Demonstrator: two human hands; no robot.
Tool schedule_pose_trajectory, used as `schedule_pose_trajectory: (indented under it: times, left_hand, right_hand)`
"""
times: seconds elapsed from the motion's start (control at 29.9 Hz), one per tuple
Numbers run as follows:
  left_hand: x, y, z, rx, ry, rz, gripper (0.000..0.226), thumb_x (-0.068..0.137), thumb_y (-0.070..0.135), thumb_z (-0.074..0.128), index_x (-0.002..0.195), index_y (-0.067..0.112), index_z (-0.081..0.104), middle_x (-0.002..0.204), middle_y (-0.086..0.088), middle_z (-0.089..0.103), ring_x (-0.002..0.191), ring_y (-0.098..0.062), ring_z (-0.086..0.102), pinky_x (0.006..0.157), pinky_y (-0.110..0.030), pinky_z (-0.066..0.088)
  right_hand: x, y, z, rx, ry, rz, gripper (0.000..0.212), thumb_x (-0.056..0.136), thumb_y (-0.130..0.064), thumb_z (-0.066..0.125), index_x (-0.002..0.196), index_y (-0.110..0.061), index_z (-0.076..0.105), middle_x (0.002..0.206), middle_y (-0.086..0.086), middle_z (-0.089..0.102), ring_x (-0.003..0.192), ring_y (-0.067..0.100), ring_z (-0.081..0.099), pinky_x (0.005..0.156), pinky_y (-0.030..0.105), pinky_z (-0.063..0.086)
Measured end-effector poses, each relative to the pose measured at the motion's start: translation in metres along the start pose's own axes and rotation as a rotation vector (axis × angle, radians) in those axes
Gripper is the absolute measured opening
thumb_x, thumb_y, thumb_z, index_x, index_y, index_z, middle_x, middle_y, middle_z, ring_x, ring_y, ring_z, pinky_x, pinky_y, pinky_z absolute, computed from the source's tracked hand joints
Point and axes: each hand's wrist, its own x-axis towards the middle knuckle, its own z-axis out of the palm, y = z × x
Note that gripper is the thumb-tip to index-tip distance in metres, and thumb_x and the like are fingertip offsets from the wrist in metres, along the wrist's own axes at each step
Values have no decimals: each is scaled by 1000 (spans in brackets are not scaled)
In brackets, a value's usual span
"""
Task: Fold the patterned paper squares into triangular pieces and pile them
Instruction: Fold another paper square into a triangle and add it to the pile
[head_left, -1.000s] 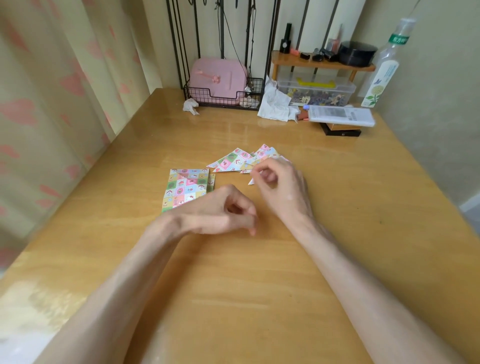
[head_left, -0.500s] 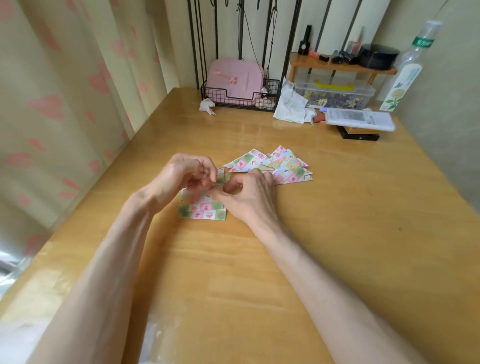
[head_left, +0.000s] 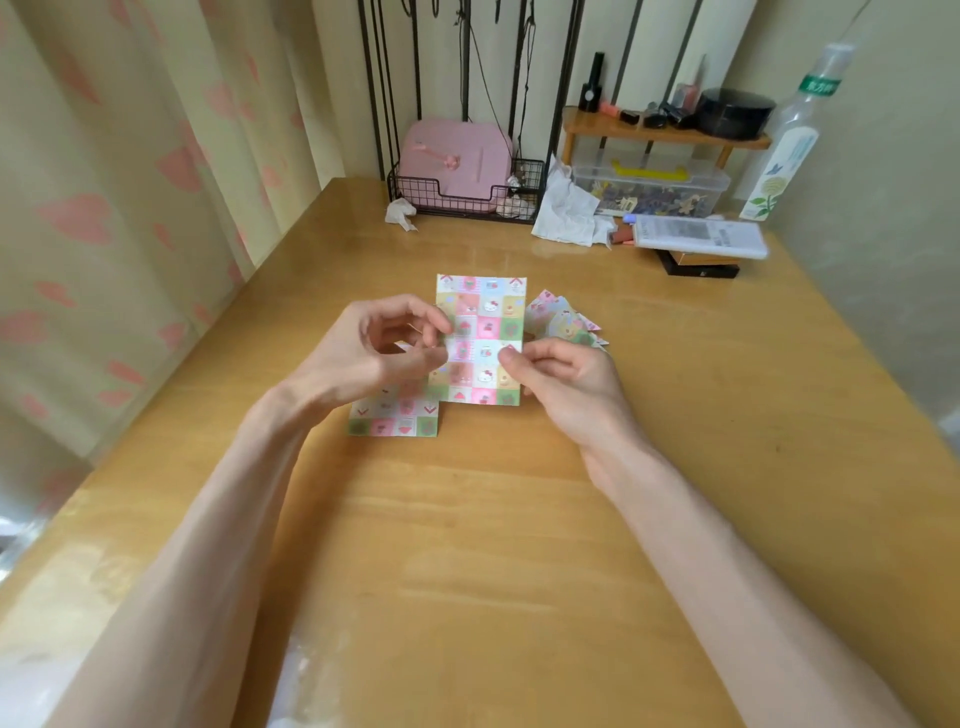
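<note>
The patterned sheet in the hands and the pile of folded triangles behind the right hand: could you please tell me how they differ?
The patterned sheet is one flat, unfolded rectangle; the pile of folded triangles is several pointed pieces overlapping. The sheet is pinched at its side edges by the left hand and right hand; the pile lies on the table. Both show the same pastel checkered print.
</note>
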Motion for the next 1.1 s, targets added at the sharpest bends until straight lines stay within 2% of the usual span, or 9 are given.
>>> schedule_pose_trajectory:
  times: [0.13,0.27,0.33,0.43,0.57,0.77,0.9,1.0,1.1]
  left_hand:
    - [4,2,20,99,7,75,43,76,22,90,114,20,69,94,4,60,84,-16,56,74,-45,45]
    - [7,6,51,48,6,48,77,75,36,90,141,38,50,118,-2,67,104,-21,66,83,-41,53]
    - [5,9,70,-48,-23,17,74,84,32,84,146,39,44,116,-9,72,104,-23,71,89,-39,57]
    - [3,13,89,-108,-23,-19,54,90,24,76,139,27,52,109,-8,77,103,-36,72,81,-40,59]
    - [3,10,94,-52,-22,-36,40,86,28,80,120,19,61,102,-4,79,93,-47,69,77,-57,56]
    - [3,14,95,-64,85,7,21,91,24,76,108,13,69,95,-13,77,80,-24,69,71,-54,55]
    - [6,13,91,-10,170,185,9,89,10,77,94,17,74,100,-3,77,95,-26,71,86,-52,54]
    - [7,15,88,71,154,300,20,86,-5,74,90,15,77,104,-4,70,103,-19,65,85,-40,50]
    - [8,7,80,377,99,319,31,83,-2,77,94,26,79,111,4,60,110,-12,58,93,-28,43]
  right_hand:
    - [-15,5,-36,-2,-4,16,23,87,-32,80,101,-14,74,97,2,79,84,6,67,81,23,47]
    - [-31,11,-63,0,-23,26,24,88,-32,79,104,-15,74,100,1,78,82,2,67,74,17,44]
    - [-36,14,-74,-9,-37,20,22,89,-31,78,104,-15,74,100,2,78,77,-1,64,66,10,42]
    - [-40,20,-83,-15,-26,-6,19,90,-29,77,102,-14,74,100,5,78,75,-2,62,63,6,41]
    - [-36,27,-81,-6,66,-62,13,94,-19,72,102,-8,73,95,3,77,78,1,67,64,10,47]
    - [-30,26,-82,-66,83,-193,4,95,-9,71,98,-7,72,91,10,77,76,7,69,69,18,54]
    - [-33,16,-88,-283,190,-545,14,90,-9,76,91,-23,74,87,-11,75,80,5,68,75,27,50]
    - [-38,11,-95,-518,255,-810,22,81,5,73,87,-16,76,93,-11,73,94,14,66,86,35,48]
    - [-37,20,-103,-797,249,-919,22,76,1,76,84,-19,77,94,-11,71,96,18,61,84,40,43]
